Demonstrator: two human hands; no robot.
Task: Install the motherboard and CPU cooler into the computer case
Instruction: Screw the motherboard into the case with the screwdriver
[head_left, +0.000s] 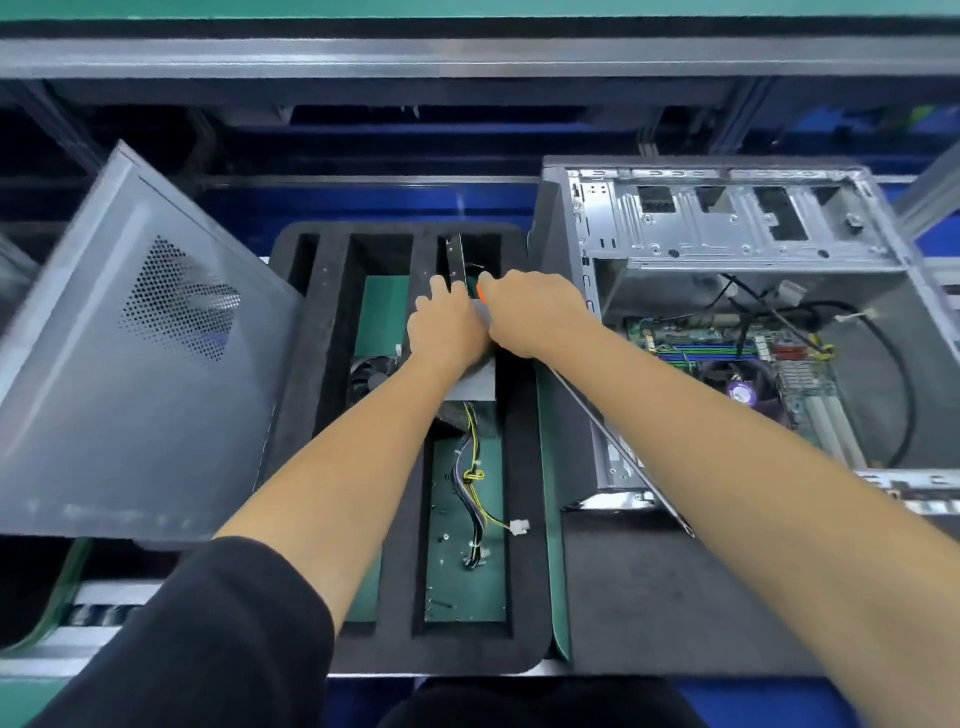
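The open computer case (852, 332) lies on its side at the right, with the green motherboard (727, 351) inside on its floor. A black cooler fan (370, 375) sits in the black foam tray (306, 395) at the centre. My left hand (445, 330) grips the top of a grey metal box (470, 385) in the tray's right slot, with yellow and black wires (470, 467) trailing from it. My right hand (535, 312), touching the left, holds a screwdriver with an orange handle (481, 296); its long shaft (623, 457) points back toward me.
The grey case side panel (130, 374) with a perforated vent leans at the left, overlapping the tray. A thin black plate (457, 260) stands upright beyond my hands. Black cables (893, 364) loop inside the case. Small screws lie on the green slot floor (467, 592).
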